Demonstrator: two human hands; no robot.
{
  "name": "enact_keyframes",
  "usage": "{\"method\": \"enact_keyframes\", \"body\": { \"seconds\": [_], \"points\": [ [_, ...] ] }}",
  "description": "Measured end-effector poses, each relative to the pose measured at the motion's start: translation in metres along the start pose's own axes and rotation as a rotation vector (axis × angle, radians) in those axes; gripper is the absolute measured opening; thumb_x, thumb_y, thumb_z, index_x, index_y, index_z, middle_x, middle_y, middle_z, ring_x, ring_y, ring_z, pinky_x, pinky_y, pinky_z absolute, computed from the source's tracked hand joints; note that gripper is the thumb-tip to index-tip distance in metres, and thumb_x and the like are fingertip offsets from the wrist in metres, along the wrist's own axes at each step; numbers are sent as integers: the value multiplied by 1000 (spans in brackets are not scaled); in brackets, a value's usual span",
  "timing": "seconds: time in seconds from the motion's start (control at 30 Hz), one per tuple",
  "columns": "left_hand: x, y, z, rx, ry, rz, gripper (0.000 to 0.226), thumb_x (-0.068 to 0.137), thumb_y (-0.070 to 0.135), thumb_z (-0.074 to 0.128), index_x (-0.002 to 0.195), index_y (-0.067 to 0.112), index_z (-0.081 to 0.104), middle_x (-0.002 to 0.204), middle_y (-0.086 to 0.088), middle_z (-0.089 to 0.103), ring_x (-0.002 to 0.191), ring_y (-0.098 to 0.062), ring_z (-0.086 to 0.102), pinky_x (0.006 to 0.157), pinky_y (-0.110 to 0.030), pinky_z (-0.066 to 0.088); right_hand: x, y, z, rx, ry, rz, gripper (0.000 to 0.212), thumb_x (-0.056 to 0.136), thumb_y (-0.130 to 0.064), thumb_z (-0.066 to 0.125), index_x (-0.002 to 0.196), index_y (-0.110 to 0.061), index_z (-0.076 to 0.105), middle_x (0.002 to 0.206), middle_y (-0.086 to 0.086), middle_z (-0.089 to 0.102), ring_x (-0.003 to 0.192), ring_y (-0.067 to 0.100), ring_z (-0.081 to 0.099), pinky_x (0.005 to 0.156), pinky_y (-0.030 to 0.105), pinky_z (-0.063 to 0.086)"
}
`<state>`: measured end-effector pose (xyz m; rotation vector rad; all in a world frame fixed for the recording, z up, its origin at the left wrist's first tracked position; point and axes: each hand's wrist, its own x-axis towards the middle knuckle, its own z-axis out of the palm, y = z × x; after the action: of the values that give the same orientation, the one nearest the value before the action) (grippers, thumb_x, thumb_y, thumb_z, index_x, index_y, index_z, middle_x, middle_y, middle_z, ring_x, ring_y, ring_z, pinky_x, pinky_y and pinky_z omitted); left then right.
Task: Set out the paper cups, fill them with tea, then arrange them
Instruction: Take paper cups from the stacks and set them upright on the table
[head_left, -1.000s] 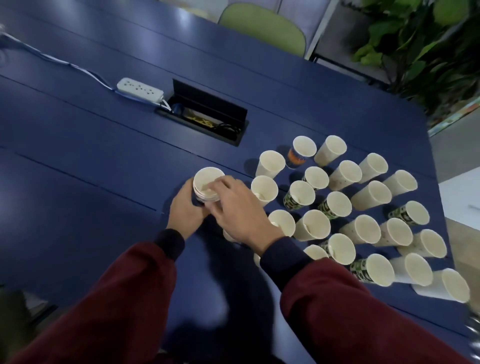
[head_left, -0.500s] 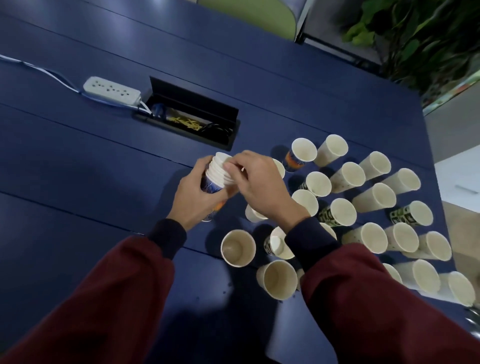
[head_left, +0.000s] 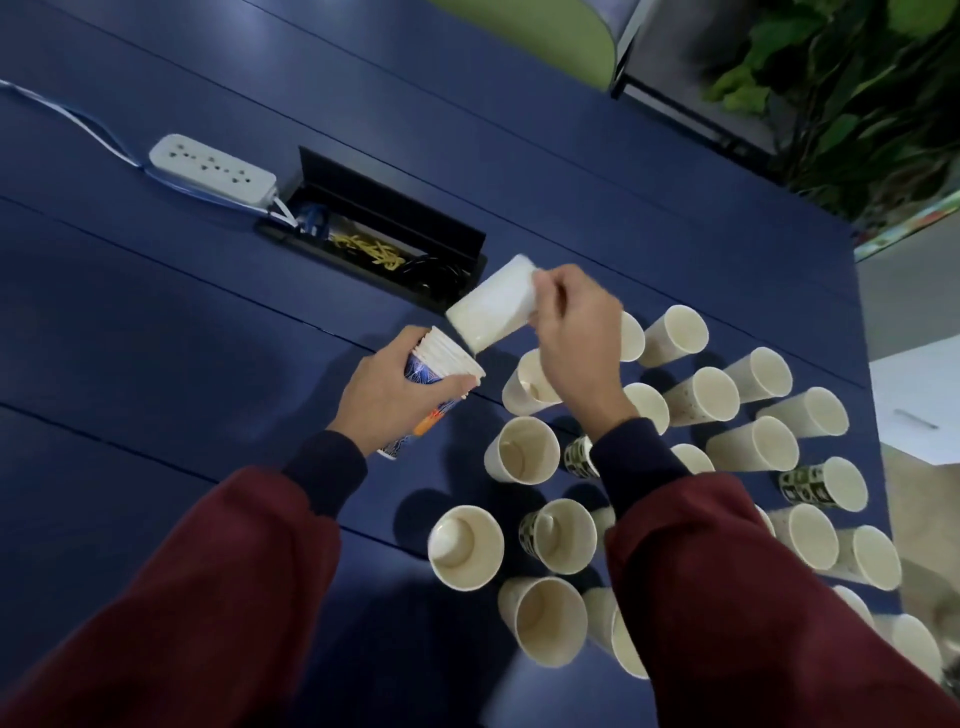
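The person is at the setting-out stage: the left hand (head_left: 387, 395) wraps its fingers and thumb round a nested stack of cups (head_left: 447, 358) with a blue printed outer wall, held tilted just above the blue table (head_left: 156, 322), while the right hand (head_left: 579, 332) pinches a single white cup (head_left: 493, 304) in curled fingertips, lifted clear and just beside the mouth of the stack. That cup is blurred and slanted, so which end faces the stack cannot be told. To the right and toward the person stand the set-out cups (head_left: 522, 449), mouths up, packed near one another in loose rows; no tea can be seen in them. To do this step well, the right hand should turn the single cup upright before lowering it, and place it in an open spot at the left edge of the group, beside but not touching its neighbours, since light paper cups probably tip at a nudge from a sleeve. The left hand should grip the stack firmly enough that only one cup parts at a time. The power strip (head_left: 210, 167) and open cable box (head_left: 374, 244) lie well apart beyond the hands.
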<state>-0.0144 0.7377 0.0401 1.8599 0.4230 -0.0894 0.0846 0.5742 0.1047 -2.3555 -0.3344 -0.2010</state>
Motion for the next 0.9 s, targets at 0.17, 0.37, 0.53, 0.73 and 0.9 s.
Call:
{"method": "enact_keyframes", "body": {
  "seconds": [0.17,0.37,0.53,0.73,0.9],
  "points": [
    [-8,-21,-3,-46,-17,-115,74,63,71,73,126,35,54,102,16,69,96,-7,67,90,-41,56,15,22,-1,-151,15,-14,29,103,-19,50,84,-2,62,80,8,62,73,25,53,68,34,37],
    [-11,-17,-4,-79,-46,-134,62,76,59,77,125,29,54,103,12,70,95,-7,68,85,-33,56,14,42,7,-345,-294,-12,38,108,-24,39,92,-1,64,93,17,63,86,35,56,74,41,40],
    [-18,-17,-7,-113,-50,-109,58,77,52,81,123,28,55,103,12,70,94,-6,68,79,-26,54,-1,26,1,-280,-155,-26,33,106,-25,44,97,-3,67,94,11,64,84,30,58,74,40,41],
    [-31,-16,-8,-171,-51,6,47,76,37,85,115,37,58,102,15,70,94,-4,67,83,-29,55,-62,-21,13,10,-408,-121,37,104,-38,50,72,-20,55,64,-8,52,63,16,52,65,37,40],
    [-46,-21,-15,-151,-98,38,45,76,31,85,114,35,60,102,13,70,91,-6,68,78,-26,56,-88,-22,23,33,-450,-164,25,103,-26,54,87,-10,65,71,-5,61,64,14,51,66,37,43]
  ]
}}
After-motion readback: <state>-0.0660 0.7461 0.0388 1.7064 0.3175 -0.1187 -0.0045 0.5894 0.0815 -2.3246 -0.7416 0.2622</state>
